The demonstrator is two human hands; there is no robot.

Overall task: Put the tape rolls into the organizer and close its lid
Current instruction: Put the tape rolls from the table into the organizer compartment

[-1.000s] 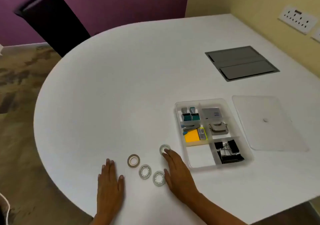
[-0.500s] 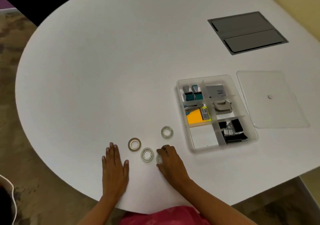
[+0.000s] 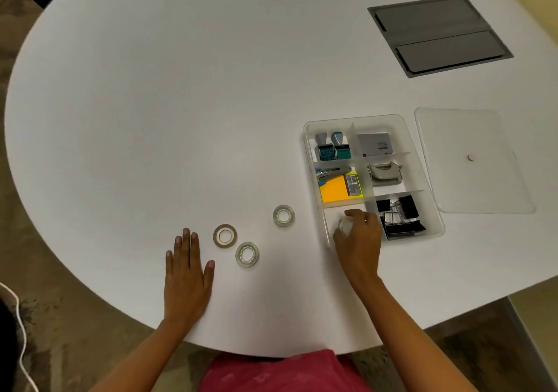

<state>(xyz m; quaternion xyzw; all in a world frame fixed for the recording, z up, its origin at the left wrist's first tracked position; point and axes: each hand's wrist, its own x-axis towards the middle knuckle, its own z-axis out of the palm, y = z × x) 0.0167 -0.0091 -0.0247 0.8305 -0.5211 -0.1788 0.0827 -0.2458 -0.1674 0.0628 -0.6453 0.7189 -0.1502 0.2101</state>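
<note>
Right hand [image 3: 359, 237] curled over the near-left compartment of the clear organizer [image 3: 406, 138], fingers closed around a clear tape roll [image 3: 344, 225], mostly hidden by the fingers. Whether the roll touches the compartment floor, not discernible. Left hand [image 3: 185, 274] flat on the white table [image 3: 181, 104] close to the near edge, palm down, fingers spread, gripping nothing.

Just right of the left hand's fingertips, a brownish tape roll [image 3: 225, 236] lying flat. Beside it toward the near edge, a clear roll [image 3: 247, 254], also flat. Farther right and a little farther from the near edge, a third loose roll [image 3: 283, 216], flat, between the other two and the organizer's left wall, touching neither.

Organizer toward the table's near right part, open, split into compartments: two stamps [image 3: 332, 150] far left, a white box [image 3: 376, 144] far right, a stapler with an orange notepad [image 3: 335, 191] middle left, a grey hole punch [image 3: 385, 172] middle right, black binder clips [image 3: 398, 216] near right.

Just right of the organizer, the clear lid [image 3: 471, 162] flat on the table, apart from it. In the far right corner, a grey hatch [image 3: 437, 33] set into the tabletop.
</note>
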